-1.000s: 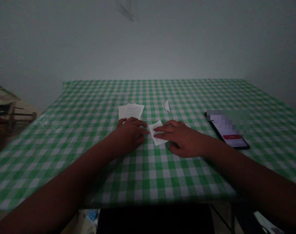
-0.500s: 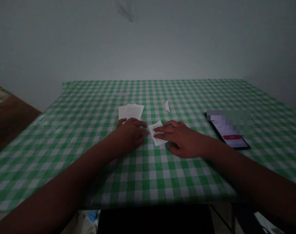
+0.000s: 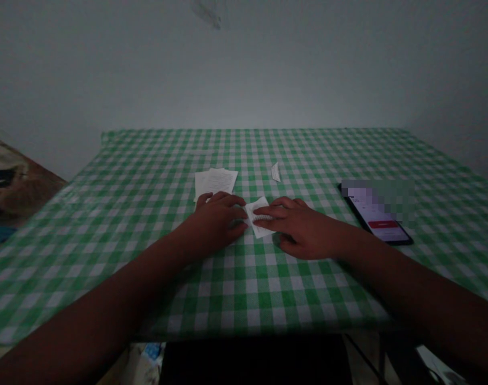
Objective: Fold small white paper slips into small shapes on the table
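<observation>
A small square of printed white paper (image 3: 264,231) lies turned at an angle on the checked cloth between my hands. My right hand (image 3: 304,227) rests on it, the fingers stretched out and spread over the print. At the paper's left edge is my left hand (image 3: 218,222), its fingertips and thumb apart and touching or nearly touching that edge. Just beyond the left hand lie several overlapping printed sheets (image 3: 222,182), partly covered by its fingers. A small folded piece of paper (image 3: 275,172) sits farther back.
The table has a green and white checked cloth (image 3: 244,289). A phone (image 3: 384,232) with a lit, partly blurred screen lies to the right, near my right forearm. A plain wall (image 3: 244,69) rises behind the table. Blurry items stand low at the far left.
My left thumb and fingers have shifted slightly right, closer to the paper's left edge. My right hand stays on the paper. The view has tilted a little.
</observation>
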The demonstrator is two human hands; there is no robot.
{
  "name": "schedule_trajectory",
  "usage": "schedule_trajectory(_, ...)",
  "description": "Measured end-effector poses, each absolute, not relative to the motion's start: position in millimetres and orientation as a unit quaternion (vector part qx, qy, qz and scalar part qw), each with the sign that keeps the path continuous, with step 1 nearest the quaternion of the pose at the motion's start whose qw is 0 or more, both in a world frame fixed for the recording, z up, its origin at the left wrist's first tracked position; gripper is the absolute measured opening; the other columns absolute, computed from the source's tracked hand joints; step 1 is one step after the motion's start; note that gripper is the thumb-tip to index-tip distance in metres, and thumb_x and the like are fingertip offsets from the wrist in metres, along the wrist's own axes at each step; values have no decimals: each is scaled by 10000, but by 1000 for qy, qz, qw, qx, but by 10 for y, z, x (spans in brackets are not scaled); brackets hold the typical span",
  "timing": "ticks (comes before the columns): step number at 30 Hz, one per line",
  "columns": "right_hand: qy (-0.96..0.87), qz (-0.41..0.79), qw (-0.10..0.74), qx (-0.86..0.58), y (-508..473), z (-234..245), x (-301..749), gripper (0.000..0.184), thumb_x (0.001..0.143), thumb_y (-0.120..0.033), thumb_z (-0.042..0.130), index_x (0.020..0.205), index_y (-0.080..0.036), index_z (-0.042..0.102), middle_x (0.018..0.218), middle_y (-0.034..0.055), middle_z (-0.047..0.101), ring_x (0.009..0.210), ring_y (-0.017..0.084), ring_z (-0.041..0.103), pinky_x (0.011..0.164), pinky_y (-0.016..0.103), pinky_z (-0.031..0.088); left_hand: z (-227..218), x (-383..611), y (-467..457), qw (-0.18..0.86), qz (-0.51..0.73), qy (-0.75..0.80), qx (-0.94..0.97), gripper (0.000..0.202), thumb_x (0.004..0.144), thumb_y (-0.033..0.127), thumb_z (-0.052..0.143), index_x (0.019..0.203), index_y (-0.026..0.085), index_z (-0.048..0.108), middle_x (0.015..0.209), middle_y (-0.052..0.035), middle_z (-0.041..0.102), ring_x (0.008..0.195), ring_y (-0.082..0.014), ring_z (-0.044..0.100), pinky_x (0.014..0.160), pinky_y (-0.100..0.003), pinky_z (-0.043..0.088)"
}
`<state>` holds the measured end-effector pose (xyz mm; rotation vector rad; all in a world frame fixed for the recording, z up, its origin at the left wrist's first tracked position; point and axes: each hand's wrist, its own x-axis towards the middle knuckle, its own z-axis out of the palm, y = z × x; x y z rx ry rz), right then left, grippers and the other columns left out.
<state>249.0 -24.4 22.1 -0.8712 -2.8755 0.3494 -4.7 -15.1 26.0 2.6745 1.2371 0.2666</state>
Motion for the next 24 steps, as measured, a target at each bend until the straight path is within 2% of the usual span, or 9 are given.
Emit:
schedule_trajectory(6,-950,121,50,-284,-252,219,2502,702,807,-197,545,1495,-233,413,1565,81,388,1311,363,380,1040,586,319,164,-27,-148,98,106,417,898,231,865,383,629,1062,264,657,1268,-40,648,1204,-287,544,1102,-591,235)
schedule_trajectory(24,-950,115,44,-288,-246,222,2505,676,797,-193,534,1468,-209,451,1568,71,385,1303,365,374,1028,587,336,144,46,-187,92,137,436,885,209,853,417,662,988,258,649,1217,-25,654,1164,-265,554,1063,-522,254)
